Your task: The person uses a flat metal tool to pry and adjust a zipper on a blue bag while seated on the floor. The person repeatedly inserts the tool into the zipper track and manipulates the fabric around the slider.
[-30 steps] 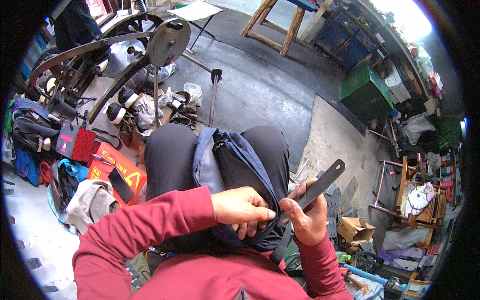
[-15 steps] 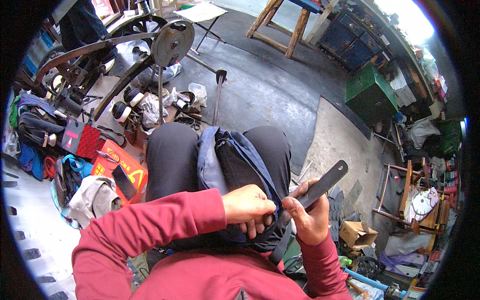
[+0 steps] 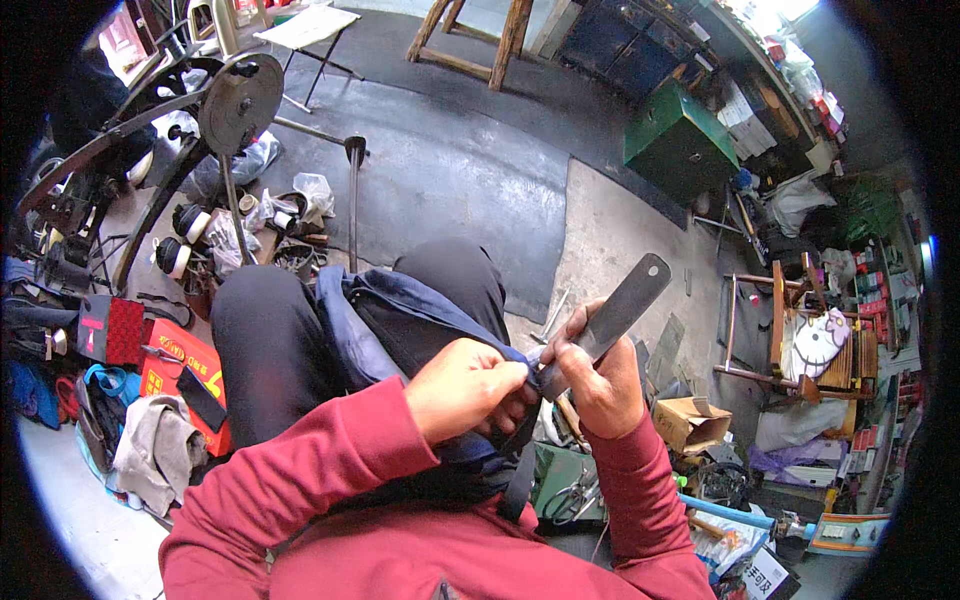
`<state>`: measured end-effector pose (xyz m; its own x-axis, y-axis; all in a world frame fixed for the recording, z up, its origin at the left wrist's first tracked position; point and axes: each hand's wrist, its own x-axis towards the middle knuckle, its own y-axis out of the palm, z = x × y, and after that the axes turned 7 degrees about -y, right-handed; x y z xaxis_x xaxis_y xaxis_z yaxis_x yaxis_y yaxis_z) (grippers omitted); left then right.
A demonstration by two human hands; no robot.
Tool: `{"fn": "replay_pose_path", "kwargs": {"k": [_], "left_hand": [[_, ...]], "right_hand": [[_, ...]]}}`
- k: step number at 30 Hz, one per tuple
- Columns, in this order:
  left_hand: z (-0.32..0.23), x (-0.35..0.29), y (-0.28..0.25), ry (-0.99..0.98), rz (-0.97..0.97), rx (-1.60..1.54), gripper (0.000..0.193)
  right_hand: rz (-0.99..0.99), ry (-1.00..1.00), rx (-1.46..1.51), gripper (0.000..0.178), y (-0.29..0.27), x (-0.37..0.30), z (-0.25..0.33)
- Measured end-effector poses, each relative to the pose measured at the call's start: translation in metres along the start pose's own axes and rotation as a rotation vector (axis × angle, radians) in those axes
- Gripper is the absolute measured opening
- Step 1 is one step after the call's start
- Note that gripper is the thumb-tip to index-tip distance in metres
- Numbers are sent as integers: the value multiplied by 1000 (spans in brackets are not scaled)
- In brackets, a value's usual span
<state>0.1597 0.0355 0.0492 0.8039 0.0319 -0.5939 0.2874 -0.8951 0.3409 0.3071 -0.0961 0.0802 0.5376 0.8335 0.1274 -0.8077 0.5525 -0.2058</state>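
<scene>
A dark blue cloth piece, which looks like a strap or part of a bag, lies over my lap between my knees. My left hand is closed, pinching its edge. My right hand grips a flat dark metal blade with a hole in its upper end, tilted up to the right. The blade's lower end meets the cloth beside my left fingertips. Whether it cuts into the cloth is too hidden to tell.
A hand-cranked iron machine with a round wheel stands at the far left. Bags and a red paper bag lie left of my knee, with a grey cloth. To the right are a cardboard box, a green chest and scissors.
The view has turned to the right, so the surroundings have slid left. My hands keep their grips; the blade now sits a little more upright, its lower end at the cloth edge.
</scene>
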Motion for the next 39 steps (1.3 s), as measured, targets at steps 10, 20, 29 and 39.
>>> {"fn": "replay_pose_path", "kwargs": {"k": [10, 20, 29, 39], "left_hand": [[-6, -29, -23, -134, 94, 63, 42], [16, -19, -11, -74, 59, -108, 34], [24, -23, -3, 58, 5, -217, 33], [28, -24, 0, 64, -45, -215, 34]], "right_hand": [[121, 65, -16, 19, 15, -3, 10], [7, -7, -133, 7, 22, -9, 13], [16, -74, -352, 10, 30, -10, 19], [-68, -32, -367, 17, 31, -20, 18]]}}
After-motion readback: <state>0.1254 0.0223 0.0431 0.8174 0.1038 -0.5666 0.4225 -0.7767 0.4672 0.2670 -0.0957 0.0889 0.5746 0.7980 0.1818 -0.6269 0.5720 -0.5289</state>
